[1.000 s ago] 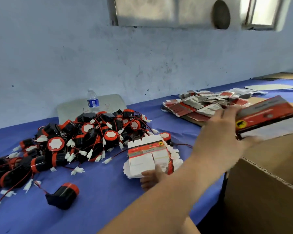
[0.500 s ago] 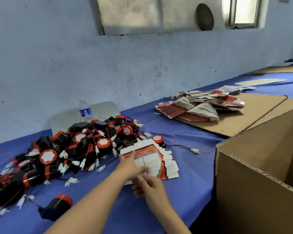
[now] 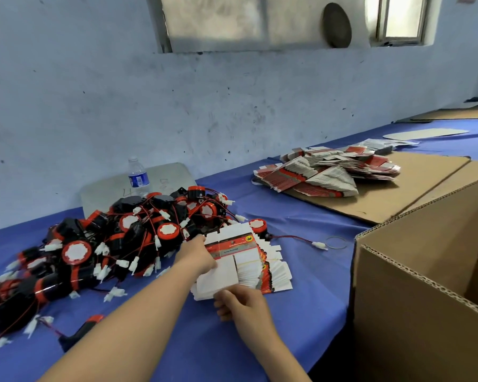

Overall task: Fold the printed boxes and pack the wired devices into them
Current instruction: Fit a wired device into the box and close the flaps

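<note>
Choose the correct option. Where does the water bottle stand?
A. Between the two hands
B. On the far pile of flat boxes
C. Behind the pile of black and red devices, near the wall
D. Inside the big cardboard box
C: the water bottle stands upright behind the pile of wired devices, close to the wall.

A clear water bottle (image 3: 137, 175) stands upright near the wall on the blue-covered counter (image 3: 301, 216). A grey board (image 3: 174, 175) leans behind it. A dark round disc (image 3: 337, 25) rests on the window ledge.
</note>
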A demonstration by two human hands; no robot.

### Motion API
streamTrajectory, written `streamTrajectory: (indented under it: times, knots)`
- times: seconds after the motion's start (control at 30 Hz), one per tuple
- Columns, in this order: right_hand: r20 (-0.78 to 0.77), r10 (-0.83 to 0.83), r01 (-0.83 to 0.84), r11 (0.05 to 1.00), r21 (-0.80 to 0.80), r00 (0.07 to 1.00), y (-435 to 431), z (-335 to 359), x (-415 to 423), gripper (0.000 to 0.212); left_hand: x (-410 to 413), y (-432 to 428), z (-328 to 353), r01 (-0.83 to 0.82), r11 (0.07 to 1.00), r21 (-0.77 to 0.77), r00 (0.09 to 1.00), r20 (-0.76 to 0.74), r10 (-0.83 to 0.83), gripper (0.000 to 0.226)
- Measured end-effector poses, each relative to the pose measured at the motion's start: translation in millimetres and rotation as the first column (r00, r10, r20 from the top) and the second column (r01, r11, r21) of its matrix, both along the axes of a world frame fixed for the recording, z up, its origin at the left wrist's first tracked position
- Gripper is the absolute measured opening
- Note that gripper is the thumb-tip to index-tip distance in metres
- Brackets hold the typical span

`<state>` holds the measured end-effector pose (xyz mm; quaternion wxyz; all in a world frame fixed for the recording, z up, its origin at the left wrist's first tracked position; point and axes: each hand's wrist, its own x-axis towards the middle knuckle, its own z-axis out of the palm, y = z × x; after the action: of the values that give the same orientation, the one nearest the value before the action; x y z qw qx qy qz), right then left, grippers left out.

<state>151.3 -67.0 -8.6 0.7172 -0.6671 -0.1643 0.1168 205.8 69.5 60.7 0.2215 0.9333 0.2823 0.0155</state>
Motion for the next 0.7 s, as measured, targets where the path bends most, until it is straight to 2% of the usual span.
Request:
streamTrajectory:
  times: [0.1,0.27,0.37,0.47,0.57,0.7]
  knots:
    - [0.001,0.004,-0.004,1.000,-0.004,1.000,1.9,-1.1,1.2,0.022,3.2,2.6,3.8,0.002,1.000,0.009,1.000,0.012,-0.002,0.046]
    - [0.008,0.006,-0.006,1.000,-0.030,1.000,4.1,-1.9,2.3,0.022,10.5,-9.2,6.0,0.041,0.994,0.100,0.999,-0.034,-0.037,0.067]
    - [0.003,0.016,-0.015,0.998,-0.055,1.000,3.7,-0.7,2.6,0.021,18.6,-14.7,5.1,0.048,0.999,0.016,0.997,-0.058,-0.047,0.066]
    - [-0.004,0.018,-0.019,0.996,-0.088,1.000,3.1,0.3,3.4,0.020,23.9,-18.4,13.4,0.079,0.996,-0.036,0.987,-0.139,-0.084,0.055]
    - [-0.001,0.017,-0.017,0.994,-0.104,1.000,2.7,1.9,3.3,0.021,26.4,-25.4,20.8,0.097,0.994,-0.057,0.953,-0.284,-0.109,0.050]
    - [0.021,0.019,-0.016,0.994,-0.110,1.000,3.5,2.4,0.6,0.022,32.3,-28.5,25.5,0.054,0.993,-0.107,0.949,-0.304,-0.084,0.082]
